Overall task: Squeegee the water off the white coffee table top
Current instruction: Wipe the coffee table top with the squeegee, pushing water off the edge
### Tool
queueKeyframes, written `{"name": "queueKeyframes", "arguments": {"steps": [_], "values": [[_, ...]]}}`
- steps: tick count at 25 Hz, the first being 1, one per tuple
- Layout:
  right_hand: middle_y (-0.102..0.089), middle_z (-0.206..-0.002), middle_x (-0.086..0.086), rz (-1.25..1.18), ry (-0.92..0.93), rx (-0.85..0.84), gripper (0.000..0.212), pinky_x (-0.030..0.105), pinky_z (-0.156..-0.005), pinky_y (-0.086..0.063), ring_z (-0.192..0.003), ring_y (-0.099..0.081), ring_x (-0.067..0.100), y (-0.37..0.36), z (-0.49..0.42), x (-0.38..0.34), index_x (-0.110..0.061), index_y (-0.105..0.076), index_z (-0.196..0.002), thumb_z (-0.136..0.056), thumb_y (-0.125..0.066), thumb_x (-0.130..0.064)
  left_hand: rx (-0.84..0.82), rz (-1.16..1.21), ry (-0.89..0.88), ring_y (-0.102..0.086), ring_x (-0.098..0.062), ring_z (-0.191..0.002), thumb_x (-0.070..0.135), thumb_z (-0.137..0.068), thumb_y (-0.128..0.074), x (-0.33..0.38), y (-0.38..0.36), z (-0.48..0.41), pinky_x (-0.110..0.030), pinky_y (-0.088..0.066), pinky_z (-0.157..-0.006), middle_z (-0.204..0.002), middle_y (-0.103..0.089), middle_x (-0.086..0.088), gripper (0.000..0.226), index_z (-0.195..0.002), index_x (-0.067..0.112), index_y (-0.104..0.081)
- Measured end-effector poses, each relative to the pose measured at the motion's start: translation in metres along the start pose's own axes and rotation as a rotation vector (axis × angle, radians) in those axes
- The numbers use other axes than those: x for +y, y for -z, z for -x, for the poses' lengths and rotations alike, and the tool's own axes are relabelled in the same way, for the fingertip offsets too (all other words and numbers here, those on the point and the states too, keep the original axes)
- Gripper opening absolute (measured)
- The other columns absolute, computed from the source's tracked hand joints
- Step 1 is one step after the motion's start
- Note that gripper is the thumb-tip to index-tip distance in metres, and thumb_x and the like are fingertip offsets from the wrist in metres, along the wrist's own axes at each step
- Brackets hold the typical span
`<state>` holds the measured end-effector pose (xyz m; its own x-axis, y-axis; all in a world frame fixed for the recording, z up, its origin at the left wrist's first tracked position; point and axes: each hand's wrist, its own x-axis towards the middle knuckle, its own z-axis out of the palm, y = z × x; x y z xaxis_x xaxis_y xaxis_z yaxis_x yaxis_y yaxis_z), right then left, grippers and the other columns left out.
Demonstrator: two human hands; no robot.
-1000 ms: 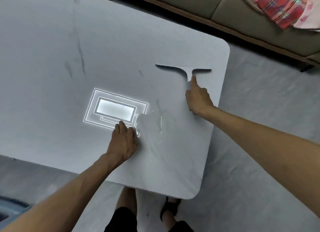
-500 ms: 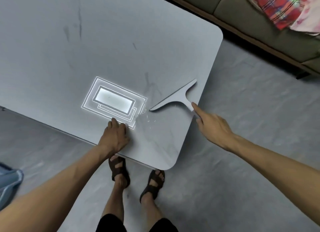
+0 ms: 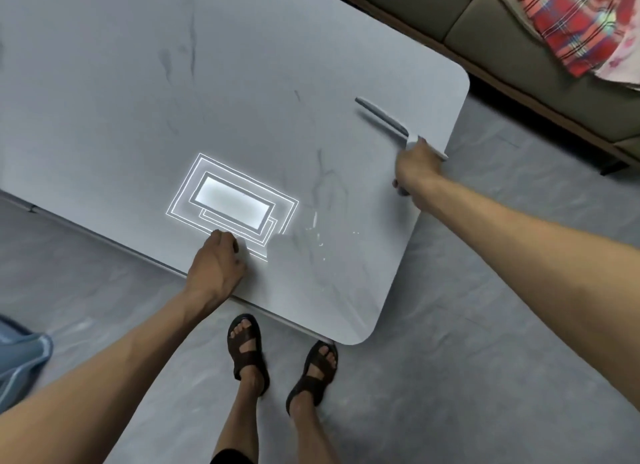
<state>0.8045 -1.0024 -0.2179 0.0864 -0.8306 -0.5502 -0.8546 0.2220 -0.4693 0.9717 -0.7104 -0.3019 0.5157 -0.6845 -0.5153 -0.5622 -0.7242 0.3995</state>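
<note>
The right hand [image 3: 417, 171] grips the squeegee [image 3: 388, 120] handle at 2 o'clock on the coffee table [image 3: 138, 82]. The left hand [image 3: 218, 269] presses flat, fingers together, near water drops [image 3: 317, 235].

right hand [image 3: 417, 172] grips squeegee [image 3: 388, 122], blade on worktop [image 3: 104, 82] near right edge | left hand [image 3: 216, 266] pressed at near edge | droplets [image 3: 317, 235] between hands

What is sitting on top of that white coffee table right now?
On the coffee table: a squeegee held by the right hand, the left hand pressed flat, water droplets, and a bright light reflection. What lies under the hands is hidden.
</note>
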Motion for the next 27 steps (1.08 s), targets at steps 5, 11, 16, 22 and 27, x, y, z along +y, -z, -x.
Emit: {"name": "queueKeyframes", "arguments": {"steps": [5, 11, 16, 22, 27], "values": [[-0.050, -0.109, 0.006, 0.140, 0.072, -0.110, 0.060, 0.043, -0.083, -0.052, -0.091, -0.058, 0.031, -0.084, 0.022, -0.047, -0.033, -0.017, -0.148, -0.093, -0.033, -0.016, 0.058, -0.095, -0.032, -0.049, -0.037, -0.086, 0.005, -0.081, -0.052, -0.033, 0.012, -0.010, -0.045, -0.044, -0.075, -0.102, -0.046, -0.020, 0.014, -0.092, -0.004, -0.054], [-0.064, -0.094, 0.002, 0.540, 0.523, -0.194, 0.061, 0.033, -0.065, -0.037, -0.085, -0.062, 0.029, -0.088, 0.078, 0.045, -0.051, -0.011, -0.146, -0.097, -0.036, -0.026, 0.062, -0.191, -0.106, -0.044, -0.037, -0.094, 0.007, -0.082, -0.052, -0.037, 0.002, -0.006, -0.045, -0.041, -0.077, -0.104, -0.046, -0.023, 0.018, -0.096, -0.005, -0.054], [-0.067, -0.108, -0.002, 0.717, 0.500, -0.194, 0.059, 0.032, -0.065, -0.042, -0.090, -0.063, 0.023, -0.010, 0.089, 0.145, -0.060, -0.012, -0.142, -0.099, -0.040, -0.032, 0.017, -0.255, -0.151, -0.043, -0.035, -0.095, 0.010, -0.077, -0.055, -0.027, -0.009, 0.007, -0.041, -0.040, -0.076, -0.105, -0.047, -0.020, 0.022, -0.097, -0.001, -0.054], [-0.069, -0.110, -0.001, 0.692, 0.535, -0.091, 0.065, 0.031, -0.063, -0.043, -0.090, -0.065, 0.027, 0.036, 0.100, 0.180, -0.060, -0.020, -0.140, -0.095, -0.051, -0.026, 0.059, -0.170, -0.177, -0.052, -0.034, -0.085, 0.006, -0.076, -0.055, -0.010, -0.018, 0.023, -0.038, -0.041, -0.068, -0.094, -0.054, -0.015, 0.015, -0.091, 0.003, -0.055], [-0.057, -0.090, -0.009, 0.674, 0.727, -0.295, 0.051, 0.026, -0.063, -0.037, -0.083, -0.060, 0.016, -0.038, 0.119, 0.125, -0.059, -0.018, -0.142, -0.100, -0.038, -0.038, 0.165, 0.028, 0.044, -0.050, -0.022, -0.074, 0.011, -0.080, -0.052, -0.020, -0.009, 0.024, -0.031, -0.039, -0.063, -0.083, -0.053, 0.002, 0.017, -0.096, 0.015, -0.050]]}}
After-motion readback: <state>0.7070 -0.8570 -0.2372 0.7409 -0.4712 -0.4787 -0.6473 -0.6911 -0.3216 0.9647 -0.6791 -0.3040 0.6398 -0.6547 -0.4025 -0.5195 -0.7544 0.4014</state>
